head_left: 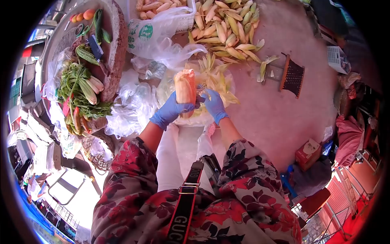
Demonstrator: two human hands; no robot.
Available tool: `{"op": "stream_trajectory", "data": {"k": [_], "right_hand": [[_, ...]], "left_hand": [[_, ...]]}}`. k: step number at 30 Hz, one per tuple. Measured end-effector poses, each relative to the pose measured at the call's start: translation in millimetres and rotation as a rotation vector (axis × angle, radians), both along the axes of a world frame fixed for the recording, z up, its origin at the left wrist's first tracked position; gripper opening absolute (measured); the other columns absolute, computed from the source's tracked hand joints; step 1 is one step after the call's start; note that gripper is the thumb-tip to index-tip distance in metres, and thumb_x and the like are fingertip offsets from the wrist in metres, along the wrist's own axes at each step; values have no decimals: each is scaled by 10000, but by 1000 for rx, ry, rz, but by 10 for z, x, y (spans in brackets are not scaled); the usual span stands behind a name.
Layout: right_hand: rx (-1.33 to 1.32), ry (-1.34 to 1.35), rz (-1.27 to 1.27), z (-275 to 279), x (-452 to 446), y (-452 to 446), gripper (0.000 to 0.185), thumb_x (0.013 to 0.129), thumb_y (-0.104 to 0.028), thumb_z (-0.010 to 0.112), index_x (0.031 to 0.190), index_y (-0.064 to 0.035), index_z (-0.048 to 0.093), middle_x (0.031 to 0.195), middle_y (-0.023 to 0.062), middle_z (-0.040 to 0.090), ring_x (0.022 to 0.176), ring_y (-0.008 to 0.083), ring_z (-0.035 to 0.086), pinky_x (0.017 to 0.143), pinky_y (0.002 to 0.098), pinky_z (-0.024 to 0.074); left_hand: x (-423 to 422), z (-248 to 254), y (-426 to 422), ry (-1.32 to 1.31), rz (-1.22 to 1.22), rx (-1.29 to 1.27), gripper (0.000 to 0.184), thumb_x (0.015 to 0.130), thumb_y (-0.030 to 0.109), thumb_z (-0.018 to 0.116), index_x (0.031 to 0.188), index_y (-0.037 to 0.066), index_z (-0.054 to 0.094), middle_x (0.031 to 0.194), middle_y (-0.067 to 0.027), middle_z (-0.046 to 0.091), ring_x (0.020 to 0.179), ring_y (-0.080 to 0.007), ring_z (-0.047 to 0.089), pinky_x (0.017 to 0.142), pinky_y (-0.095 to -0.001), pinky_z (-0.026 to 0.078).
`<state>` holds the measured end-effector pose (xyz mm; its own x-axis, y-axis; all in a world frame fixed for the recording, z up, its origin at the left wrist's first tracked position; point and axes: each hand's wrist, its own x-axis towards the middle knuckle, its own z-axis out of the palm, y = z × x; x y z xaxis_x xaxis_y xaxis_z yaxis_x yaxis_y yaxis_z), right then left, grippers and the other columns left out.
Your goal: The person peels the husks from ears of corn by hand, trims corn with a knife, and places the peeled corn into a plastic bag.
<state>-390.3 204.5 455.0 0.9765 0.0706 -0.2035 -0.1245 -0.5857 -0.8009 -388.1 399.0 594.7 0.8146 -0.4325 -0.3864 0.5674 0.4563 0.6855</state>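
Note:
My left hand (pixel 172 110), in a blue glove, is wrapped around a thick ear of corn (pixel 185 88) held upright, with pale husk on its side and a ragged pinkish top. Close beside it on the right, my blue-gloved right hand (pixel 215 105) has its fingers curled near the ear. A small dark thing shows between the two hands, too little of it to name. Beneath and beyond them, loose corn husks (pixel 221 79) lie on a clear plastic sheet.
A heap of corn in husks (pixel 231 30) lies ahead, beside a white basket (pixel 185 20) of peeled ears. Plastic bags (pixel 148 34) spread at front left. A round stone table (pixel 115 49) bears vegetables. A small woven stool (pixel 292 76) stands right, a red box (pixel 308 153) lower right.

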Motion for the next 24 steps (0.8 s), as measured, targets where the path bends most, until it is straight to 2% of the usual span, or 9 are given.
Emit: {"op": "stream_trajectory", "data": {"k": [1,2,5,7,9,12,17,21,24], "right_hand": [[-61,-69,47,100,27,-79,321,850,-320,576,1015,-44,596,984,148,597,943,316,562,803,340,447],[-127,-136,94,192,60,-142,330,844,-312,587,1038,-45,591,1026,149,585,974,301,555,825,336,438],[509,10,-111,828,268,-157,378,806,-281,636,1110,-65,574,1070,137,562,990,271,544,872,345,414],[592,9,-76,1294,359,-98,428,776,-253,665,1153,-80,561,1080,133,554,987,250,539,902,352,392],[360,-272,163,1537,484,-40,449,756,-170,678,1171,-55,550,1134,85,570,1020,197,524,909,316,398],[286,-350,118,1535,494,47,299,726,-59,657,1025,-52,635,988,71,633,933,234,562,871,333,421],[-16,-638,148,1556,479,61,241,679,-72,623,919,-57,639,912,70,621,891,261,554,811,359,425],[69,-607,138,1551,276,185,81,761,-64,586,835,-40,606,860,81,618,834,269,571,757,366,439],[425,-218,-16,1635,10,295,40,815,-61,556,808,-37,587,807,99,607,749,273,582,682,342,454]], "left_hand": [[-11,-44,-67,9,-3,48,843,603,416,760,1235,-26,419,1021,-153,602,895,-214,589,805,-324,477],[-9,-82,-103,22,-20,39,828,607,409,760,1227,-25,424,1024,-158,602,887,-213,589,801,-324,478],[-35,-139,-215,79,-80,19,785,616,396,758,1202,-19,440,1019,-159,602,864,-209,590,789,-324,480],[-16,-164,-306,108,-123,29,758,619,398,756,1182,-10,453,995,-143,604,847,-206,590,781,-323,481],[-11,-140,-378,92,-159,72,717,623,382,759,1157,0,471,966,-110,601,846,-199,596,789,-321,481],[-55,-231,-409,93,-142,32,716,654,367,737,1192,4,434,978,-99,578,892,-207,586,812,-335,476],[-266,-131,-509,254,101,-69,671,764,260,648,1298,16,323,1119,-100,509,984,-218,543,875,-332,435],[-318,-176,-508,356,237,-167,582,812,214,588,1299,34,326,1120,-89,524,1018,-231,541,891,-337,434],[-348,-244,-409,297,253,-257,513,838,210,527,1292,53,346,1146,-96,520,1044,-249,533,900,-359,433]]}}
